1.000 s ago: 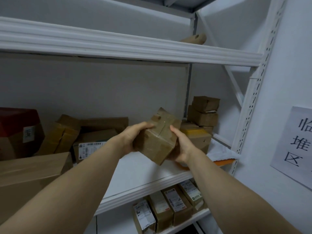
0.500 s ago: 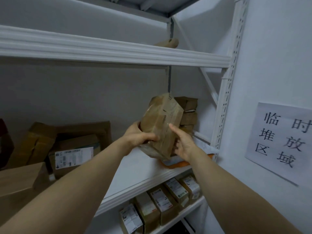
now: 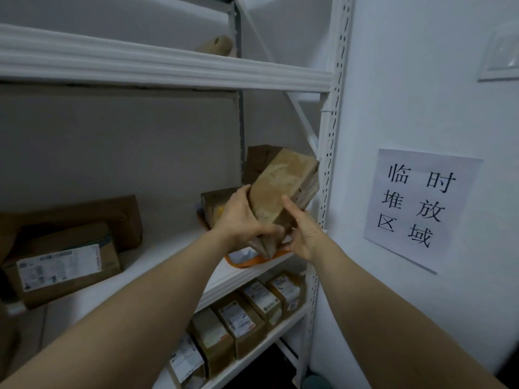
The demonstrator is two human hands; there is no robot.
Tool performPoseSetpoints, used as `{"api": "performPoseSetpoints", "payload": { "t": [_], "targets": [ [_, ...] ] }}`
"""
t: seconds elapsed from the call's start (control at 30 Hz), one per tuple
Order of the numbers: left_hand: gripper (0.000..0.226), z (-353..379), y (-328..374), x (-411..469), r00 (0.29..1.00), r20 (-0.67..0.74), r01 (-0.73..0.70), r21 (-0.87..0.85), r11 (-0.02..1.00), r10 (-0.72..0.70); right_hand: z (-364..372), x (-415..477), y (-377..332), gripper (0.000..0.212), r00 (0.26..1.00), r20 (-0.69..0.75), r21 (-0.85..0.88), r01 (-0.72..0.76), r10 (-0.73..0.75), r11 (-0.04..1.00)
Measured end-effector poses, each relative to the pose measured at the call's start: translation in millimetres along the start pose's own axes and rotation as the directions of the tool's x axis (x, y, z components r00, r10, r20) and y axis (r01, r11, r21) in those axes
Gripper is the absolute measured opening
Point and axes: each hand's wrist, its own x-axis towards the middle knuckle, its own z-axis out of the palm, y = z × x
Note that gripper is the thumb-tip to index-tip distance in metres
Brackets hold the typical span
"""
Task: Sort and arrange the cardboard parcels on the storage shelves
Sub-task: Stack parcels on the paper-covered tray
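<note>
**Parcel Orientation Before Placement: Right End of Middle Shelf**

The cardboard parcel is held in the air above the right end of the middle shelf, just beside the perforated upright post. It lies directly ahead of both hands. Its long axis is tilted, running from the lower end at the hands up and to the right toward the post.

The left hand grips the lower end, with fingers wrapped across the bottom edge. The right hand cups the lower right side, with one finger laid up along the front face. Both hands are equally near (neither leads).

The parcel is plain brown, elongated and taped, with scuffed faces; no label shows on the sides in view. Stacked boxes stand close behind it, and an orange-edged bag lies on the shelf beneath it. Setting the parcel down will probably require levelling its long axis first.
</note>
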Motion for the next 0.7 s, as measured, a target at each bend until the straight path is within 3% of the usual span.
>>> {"api": "performPoseSetpoints", "payload": {
  "t": [0.03, 0.17, 0.3, 0.37, 0.47, 0.57, 0.63, 0.7],
  "targets": [
    [0.106, 7, 4, -3, 1.0, 0.018, 0.011, -0.074, 0.997, -0.009, -6, -2, 5, 0.107, 1.0, -0.011, 0.004, -0.011, 0.011, 1.0],
    [0.037, 30, 10, -3, 0.965, 0.198, 0.24, -0.386, 0.891, -0.174, -42, -10, 25, 0.072, 0.994, -0.1, 0.146, -0.032, 0.046, 0.989],
    [0.017, 67, 0, -3, 0.901, 0.335, 0.379, -0.293, 0.878, -0.277, -79, -21, 44, 0.066, 0.987, -0.112, 0.251, -0.087, 0.118, 0.964],
    [0.024, 88, -5, -8, 0.85, 0.432, 0.438, -0.266, 0.859, -0.299, -95, -30, 52, 0.06, 0.981, -0.118, 0.291, -0.113, 0.153, 0.95],
    [0.059, 115, -17, -16, 0.74, 0.59, 0.564, -0.284, 0.776, -0.322, -118, -45, 65, 0.055, 0.979, -0.084, 0.356, -0.147, 0.188, 0.923],
    [0.083, 129, -27, -28, 0.628, 0.696, 0.608, -0.161, 0.778, -0.347, -135, -59, 76, 0.049, 0.973, -0.049, 0.375, -0.19, 0.224, 0.907],
    [0.089, 137, -36, -33, 0.634, 0.69, 0.575, -0.12, 0.809, -0.349, -138, -65, 82, 0.048, 0.97, -0.06, 0.335, -0.203, 0.236, 0.92],
    [0.112, 142, -46, -35, 0.734, 0.579, 0.481, -0.076, 0.873, -0.354, -132, -68, 83, 0.056, 0.958, -0.094, 0.202, -0.248, 0.27, 0.948]
  ]
}}
